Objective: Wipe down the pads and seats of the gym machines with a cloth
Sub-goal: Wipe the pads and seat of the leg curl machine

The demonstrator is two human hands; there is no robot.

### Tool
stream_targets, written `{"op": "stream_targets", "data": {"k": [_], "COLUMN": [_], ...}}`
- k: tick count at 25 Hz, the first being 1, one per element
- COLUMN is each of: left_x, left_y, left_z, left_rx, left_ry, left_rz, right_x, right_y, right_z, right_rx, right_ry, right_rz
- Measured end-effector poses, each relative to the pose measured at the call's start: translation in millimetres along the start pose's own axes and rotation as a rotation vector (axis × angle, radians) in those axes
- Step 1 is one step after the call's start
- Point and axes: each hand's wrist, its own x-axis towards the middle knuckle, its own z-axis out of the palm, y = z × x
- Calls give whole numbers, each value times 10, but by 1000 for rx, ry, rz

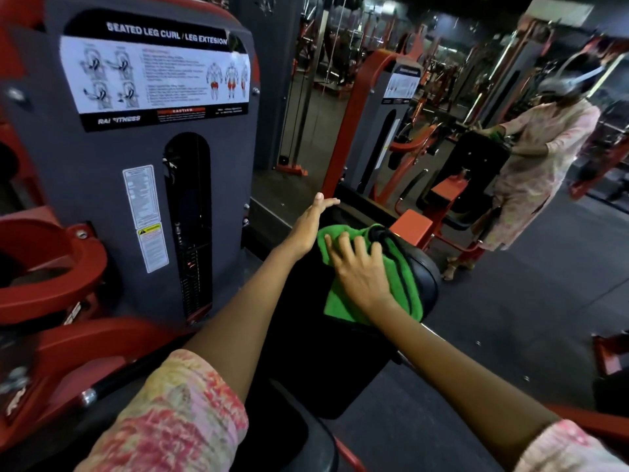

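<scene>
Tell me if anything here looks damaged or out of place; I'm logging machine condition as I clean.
Nothing stands out. The right hand presses the green cloth flat on the black pad, the left hand rests on its far edge, and the instruction placard looks intact.

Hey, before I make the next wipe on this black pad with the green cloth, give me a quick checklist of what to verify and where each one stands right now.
1. Green cloth lies on the black pad: ok.
2. Right hand rests flat on the cloth, fingers spread: ok.
3. Left hand is open at the pad's far edge, off the cloth: ok.
4. Cloth spread flat: not ok, it is folded and bunched near the top.
5. Whole pad wiped: cannot tell, no marks or wet streaks are readable on the dark surface.
6. Weight stack slot is well to the left of both hands: ok.
</scene>
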Motion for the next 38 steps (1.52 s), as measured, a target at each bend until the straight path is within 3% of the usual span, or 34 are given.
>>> {"op": "stream_targets", "data": {"k": [5, 10, 13, 17, 22, 28, 32, 35, 38], "left_x": [-33, -30, -57, -65, -89, -382, -827, -1129, -1311], "left_y": [56, 8, 36, 33, -5, -262, -693, -968, -1157], "left_z": [-39, 10, -9, -14, 73, 27, 186, 350, 464], "left_rx": [63, 51, 49, 51, 18, -18, -175, 90, 395], "left_ry": [-42, 1, -3, -15, 23, 37, 75, 104, 69], "left_rz": [-55, 2, 9, -13, 43, -34, -151, -133, -105], "right_x": [-570, -158, -174, -618, -218, -642, -589, -212, -397], "right_y": [129, 234, 68, 355, 251, 5, 261, 82, 20], "right_z": [-65, -104, -88, -196, -135, -103, -132, -75, -45], "right_rx": [212, 96, 180, 252, 153, 284, 188, 163, 161], "right_ry": [-82, -56, -57, -31, -29, -79, -11, -26, -39], "right_rz": [-282, -32, -122, -284, -38, -272, -117, 21, -151]}}
